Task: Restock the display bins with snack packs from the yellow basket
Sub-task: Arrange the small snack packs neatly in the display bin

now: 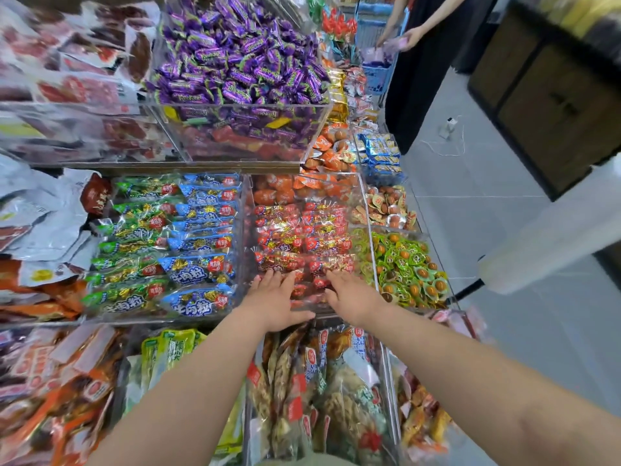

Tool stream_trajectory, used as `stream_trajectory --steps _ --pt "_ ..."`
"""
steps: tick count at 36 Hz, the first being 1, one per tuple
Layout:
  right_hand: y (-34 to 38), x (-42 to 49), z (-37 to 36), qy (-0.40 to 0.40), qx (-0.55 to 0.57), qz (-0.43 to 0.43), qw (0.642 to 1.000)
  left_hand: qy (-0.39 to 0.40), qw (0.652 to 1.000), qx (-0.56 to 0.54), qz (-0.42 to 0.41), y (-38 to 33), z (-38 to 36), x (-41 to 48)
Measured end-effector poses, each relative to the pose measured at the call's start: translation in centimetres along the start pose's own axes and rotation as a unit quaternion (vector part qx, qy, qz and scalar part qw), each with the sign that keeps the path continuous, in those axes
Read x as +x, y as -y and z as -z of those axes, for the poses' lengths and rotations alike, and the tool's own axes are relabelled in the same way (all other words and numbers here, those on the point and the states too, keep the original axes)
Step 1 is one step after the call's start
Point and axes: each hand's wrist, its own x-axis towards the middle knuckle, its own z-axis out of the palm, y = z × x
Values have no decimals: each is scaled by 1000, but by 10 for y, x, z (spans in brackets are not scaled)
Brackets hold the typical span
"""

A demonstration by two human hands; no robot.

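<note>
Both my hands reach into a clear acrylic bin (247, 237) filled with red snack packs (302, 240). My left hand (274, 302) lies flat, fingers spread, on the nearest packs at the bin's front edge. My right hand (349, 299) rests palm down beside it on the same front row, fingers apart. Neither hand is closed around a pack. The yellow basket is out of sight.
Left of this bin lie green packs (131, 243) and blue packs (201, 237). Purple candies (242, 58) fill the bin above. Green-wrapped eggs (408, 267) sit to the right. Another person (413, 38) stands by a blue basket (378, 68) farther down the aisle.
</note>
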Motion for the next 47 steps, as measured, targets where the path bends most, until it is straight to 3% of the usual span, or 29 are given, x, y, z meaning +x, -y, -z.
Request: stream_trajectory --steps 5,10,12,15,19,23,30,36,40,44,47 --pt "-2 -24 -3 -92 103 2 990 -45 999 -1 -6 0 0 -6" --pt "-22 -73 -24 -224 243 -77 941 -162 986 -26 -39 -8 -8 -22" --pt "-36 -96 -38 -252 326 -153 898 -188 980 -21 -55 -20 -14 -33" --pt "-60 -131 -64 -274 481 -247 795 -219 973 -14 -66 -47 -25 -51" --pt "-91 -193 -115 -274 551 -344 709 -235 965 -76 -88 -93 -51 -73" --pt "-115 -266 -178 -206 601 -414 652 -141 975 -145 -90 -147 -91 -94" --pt "-118 -425 -275 -133 617 -530 567 120 978 -87 -146 -228 -190 -148" --pt "-97 -529 -367 -125 673 -591 428 266 943 51 -194 -281 -271 -202" --pt "-83 -579 -405 -125 709 -598 353 312 916 139 -208 -308 -308 -227" --pt "-88 -611 -415 -153 730 -588 314 335 913 132 -193 -340 -329 -240" --pt "-103 -628 -409 -184 717 -598 305 333 920 110 -175 -367 -333 -242"
